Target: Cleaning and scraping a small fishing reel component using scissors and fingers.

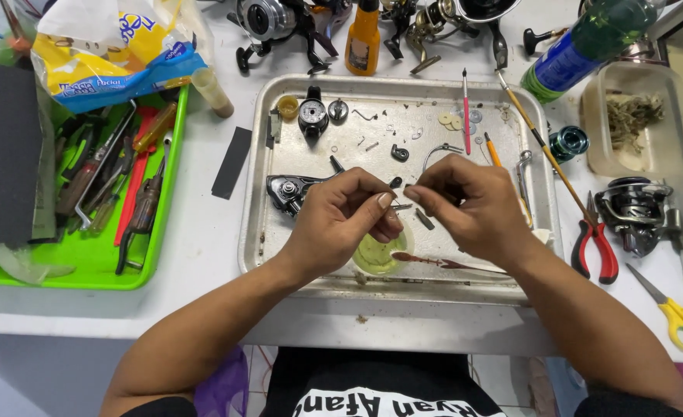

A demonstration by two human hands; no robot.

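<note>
Now the left hand and right hand are meeting over the metal tray, fingers pinching a tiny metal part (too small to identify), probably mid-assembly, needing steady alignment next.

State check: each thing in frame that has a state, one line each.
left hand: pinching a small metal part
right hand: pinching the same part
metal tray: flat, strewn with parts
grease tub: open
red pliers: handles spread
yellow scissors: closed
green tray: full of tools
</note>
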